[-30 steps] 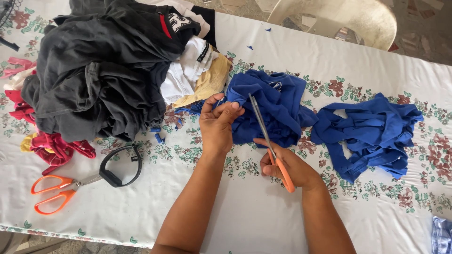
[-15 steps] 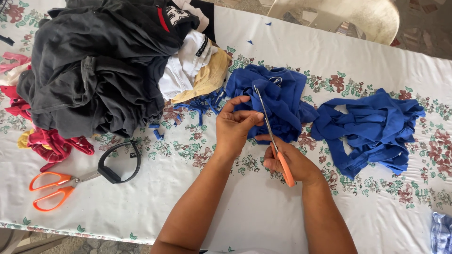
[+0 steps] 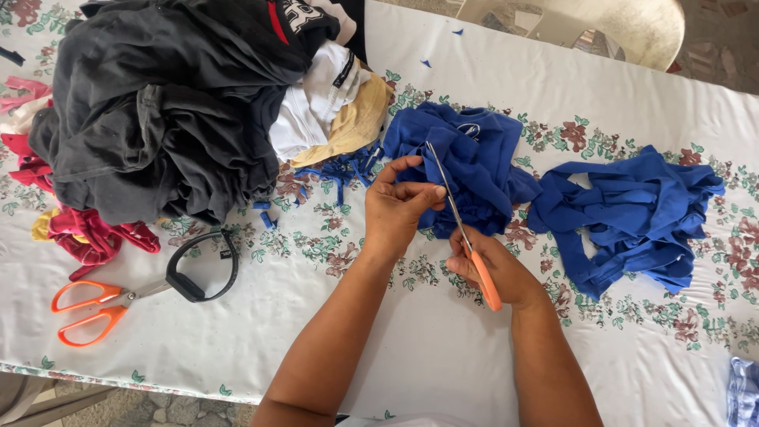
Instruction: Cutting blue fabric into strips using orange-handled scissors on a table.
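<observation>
- Table (image 3: 601, 87): white cloth printed with red-and-green flowers.
- Scissors in hand (image 3: 466, 237): orange handles, silver blades.
- Spare scissors (image 3: 95, 308): orange handles.
- Cut fabric (image 3: 474, 158): royal blue.
- Fabric strips (image 3: 632, 213): royal blue.
- Clothing pile (image 3: 158, 111): charcoal grey, white, tan, crimson.
- Band (image 3: 202, 273): black.

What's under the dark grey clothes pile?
Under the dark grey clothes pile, red cloth, white cloth and tan cloth stick out onto the flowered tablecloth. Anything deeper is covered.
</observation>
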